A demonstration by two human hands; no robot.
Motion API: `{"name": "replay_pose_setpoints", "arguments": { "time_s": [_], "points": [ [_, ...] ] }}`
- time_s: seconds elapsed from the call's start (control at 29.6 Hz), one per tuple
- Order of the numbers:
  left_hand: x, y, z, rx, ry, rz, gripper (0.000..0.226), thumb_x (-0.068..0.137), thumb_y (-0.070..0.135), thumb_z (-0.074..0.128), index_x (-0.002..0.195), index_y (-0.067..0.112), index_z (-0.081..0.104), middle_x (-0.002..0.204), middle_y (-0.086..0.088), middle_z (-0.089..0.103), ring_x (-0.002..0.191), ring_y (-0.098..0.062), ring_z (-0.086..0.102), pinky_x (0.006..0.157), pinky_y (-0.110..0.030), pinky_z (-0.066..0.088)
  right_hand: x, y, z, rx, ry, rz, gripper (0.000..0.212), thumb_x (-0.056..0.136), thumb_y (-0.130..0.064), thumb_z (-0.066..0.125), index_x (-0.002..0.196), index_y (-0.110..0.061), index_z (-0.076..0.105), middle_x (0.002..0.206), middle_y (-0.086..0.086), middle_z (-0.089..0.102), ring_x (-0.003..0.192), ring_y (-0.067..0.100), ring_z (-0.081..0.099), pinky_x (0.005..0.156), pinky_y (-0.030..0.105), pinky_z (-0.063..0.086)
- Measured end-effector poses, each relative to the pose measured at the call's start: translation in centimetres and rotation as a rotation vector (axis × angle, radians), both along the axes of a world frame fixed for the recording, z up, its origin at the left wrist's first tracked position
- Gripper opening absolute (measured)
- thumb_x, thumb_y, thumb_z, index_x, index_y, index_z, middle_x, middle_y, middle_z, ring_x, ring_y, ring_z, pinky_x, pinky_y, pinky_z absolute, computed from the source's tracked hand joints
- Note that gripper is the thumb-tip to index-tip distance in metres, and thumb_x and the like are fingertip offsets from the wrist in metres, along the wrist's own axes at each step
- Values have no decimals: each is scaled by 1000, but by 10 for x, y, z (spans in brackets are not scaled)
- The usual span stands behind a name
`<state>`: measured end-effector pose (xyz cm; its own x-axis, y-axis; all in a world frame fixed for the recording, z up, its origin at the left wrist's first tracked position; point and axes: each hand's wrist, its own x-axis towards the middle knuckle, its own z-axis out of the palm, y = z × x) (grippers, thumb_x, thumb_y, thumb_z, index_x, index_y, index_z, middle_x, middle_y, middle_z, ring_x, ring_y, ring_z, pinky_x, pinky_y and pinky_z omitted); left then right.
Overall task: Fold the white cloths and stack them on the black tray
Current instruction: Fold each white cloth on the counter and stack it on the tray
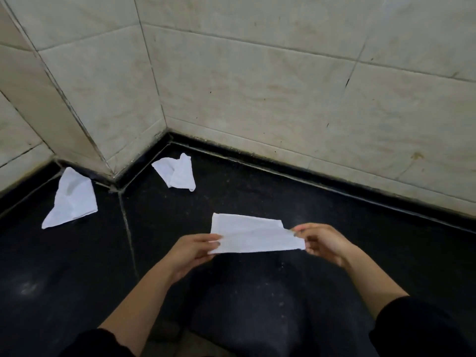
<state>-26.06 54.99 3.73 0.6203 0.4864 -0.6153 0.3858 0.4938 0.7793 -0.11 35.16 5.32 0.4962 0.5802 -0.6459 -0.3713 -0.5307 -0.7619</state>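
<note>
Dark sleeves [422,328] frame the view from below; left hand [192,249] and right hand [323,243] each pinch one short end of a white cloth [255,234], which spans flat between the fingertips [216,238] over the black surface [334,202]; it appears doubled lengthwise into a strip, one corner curled over just beside the right fingers. Step in hand, by judgement: the end-to-end fold; hold the strip taut, flatten the curled corner, bring right fingers across to left, match corners, then press the crease. Well beyond the left fingers lie a crumpled cloth [72,199] and a second crumpled cloth [177,172], near the tiled wall [257,86]; no separate tray is discernible.
</note>
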Motion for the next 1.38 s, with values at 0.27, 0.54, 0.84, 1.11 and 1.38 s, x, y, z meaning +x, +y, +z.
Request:
{"name": "replay_pose_setpoints", "arguments": {
  "time_s": [0.27, 0.54, 0.84, 1.11, 1.38],
  "points": [
    [-27, -34, -49, -100, 292, -146, 18, 85, 10, 71, 102, 7, 74, 104, -12, 74, 78, -15, 73, 74, -24, 53, -36, -36, -61, -215, 59, 93, 21, 82, -9, 70, 100, 1, 71, 69, 8, 67, 67, 21, 71, 56, 24, 49],
    [-31, -29, -51, -126, 281, -84, 29, 81, 22, 75, 105, 7, 72, 100, -11, 75, 87, -21, 74, 74, -29, 57, -36, -46, -69, -134, 168, 38, 22, 87, -8, 62, 101, 5, 71, 96, 21, 74, 90, 27, 73, 74, 28, 57],
    [-12, -9, -41, -291, 158, 104, 34, 82, 13, 52, 108, 7, 74, 107, -12, 73, 103, -23, 69, 80, -33, 54, -20, -28, -62, -34, 258, -100, 35, 84, 5, 41, 106, 6, 68, 101, 21, 73, 95, 26, 72, 74, 27, 57],
    [17, 2, -38, -37, 191, 48, 19, 85, 9, 69, 103, 5, 72, 98, -9, 76, 91, -21, 73, 74, -29, 57, -12, -8, -72, -90, -60, -70, 15, 85, -10, 71, 90, 4, 71, 71, 11, 73, 54, 12, 67, 53, 19, 48],
    [43, 23, -51, 59, 246, 100, 14, 86, 16, 71, 95, 5, 72, 89, -10, 75, 74, -19, 71, 70, -30, 57, 10, 18, -84, -177, -317, 25, 16, 88, -15, 69, 80, -1, 73, 59, 0, 57, 55, 9, 48, 56, 18, 40]
  ]
}}
